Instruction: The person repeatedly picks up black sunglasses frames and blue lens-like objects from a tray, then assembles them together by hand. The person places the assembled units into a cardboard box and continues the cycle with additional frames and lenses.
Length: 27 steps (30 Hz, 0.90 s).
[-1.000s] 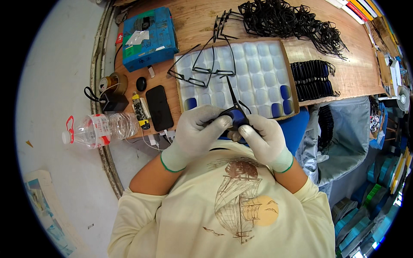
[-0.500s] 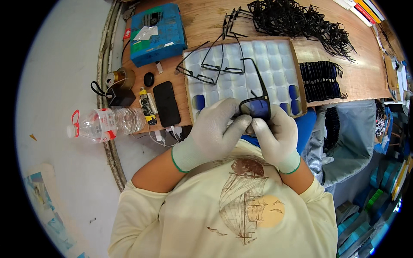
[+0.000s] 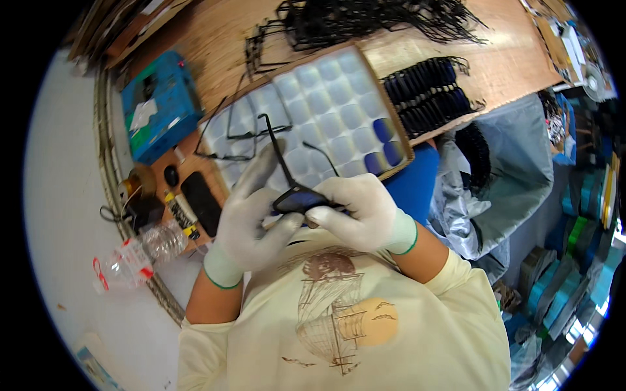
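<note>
Both my hands wear whitish gloves with green cuffs and meet in front of my chest on one pair of black-framed glasses (image 3: 284, 171). My left hand (image 3: 251, 225) grips one side, thumb below the rim and a finger stretched up beside a temple arm. On the other side, my right hand (image 3: 366, 212) pinches the frame, its thumb close to the left thumb. Dark blue shows in the frame, partly covered by fingers. Just beyond lies a shallow cardboard tray (image 3: 386, 98) of pale lenses, with a few dark blue lenses (image 3: 383, 130) at its right corner. Black eyeglass frames (image 3: 241, 135) rest on its left part.
A tangled heap of black frames (image 3: 372, 23) lies at the back, stacked glasses (image 3: 427, 91) right of the tray. Leftward are a blue box (image 3: 163, 107), a phone (image 3: 201, 202), a yellow-black cutter (image 3: 181, 215) and a plastic bottle (image 3: 140, 257). Grey sheeting (image 3: 515, 189) hangs at right.
The whole view has turned, so the table and tray appear tilted and shifted left. The held glasses have been tilted, and a left finger now stretches out alongside the temple arm.
</note>
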{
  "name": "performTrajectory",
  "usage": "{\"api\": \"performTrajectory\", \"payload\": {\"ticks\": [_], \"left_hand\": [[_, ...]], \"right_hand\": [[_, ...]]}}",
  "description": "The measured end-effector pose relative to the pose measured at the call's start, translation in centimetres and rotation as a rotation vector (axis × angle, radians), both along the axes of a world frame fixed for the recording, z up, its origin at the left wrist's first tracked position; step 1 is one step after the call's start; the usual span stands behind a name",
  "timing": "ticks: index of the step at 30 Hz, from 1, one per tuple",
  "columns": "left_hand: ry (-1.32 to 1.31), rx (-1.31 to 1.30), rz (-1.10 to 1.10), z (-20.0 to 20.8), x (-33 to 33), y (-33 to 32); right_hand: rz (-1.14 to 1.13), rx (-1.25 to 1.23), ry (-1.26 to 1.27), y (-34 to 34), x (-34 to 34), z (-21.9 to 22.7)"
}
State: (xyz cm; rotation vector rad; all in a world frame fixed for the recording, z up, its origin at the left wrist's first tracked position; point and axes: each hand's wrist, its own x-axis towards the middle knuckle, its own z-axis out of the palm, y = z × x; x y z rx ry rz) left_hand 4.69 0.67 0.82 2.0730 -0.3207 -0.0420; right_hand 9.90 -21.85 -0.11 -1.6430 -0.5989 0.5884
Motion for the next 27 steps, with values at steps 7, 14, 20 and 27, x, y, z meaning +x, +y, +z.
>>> {"api": "performTrajectory", "payload": {"ticks": [7,14,20,27], "left_hand": [[0.26,0.444,1.031,-10.5,2.6,11.9],[0.349,0.28,1.016,-13.8,4.5,10.9],[0.085,0.338,1.108,-11.8,2.5,14.5],[0.222,0.453,0.746,-2.3,3.9,10.4]], "right_hand": [[-0.839,-0.722,-0.762,-14.7,15.1,-5.8],[-0.743,-1.13,-0.321,-22.9,23.0,-13.1],[-0.789,-0.818,-0.91,-17.8,17.9,-9.5],[-0.12,-1.259,-0.346,-5.0,8.3,-5.6]]}}
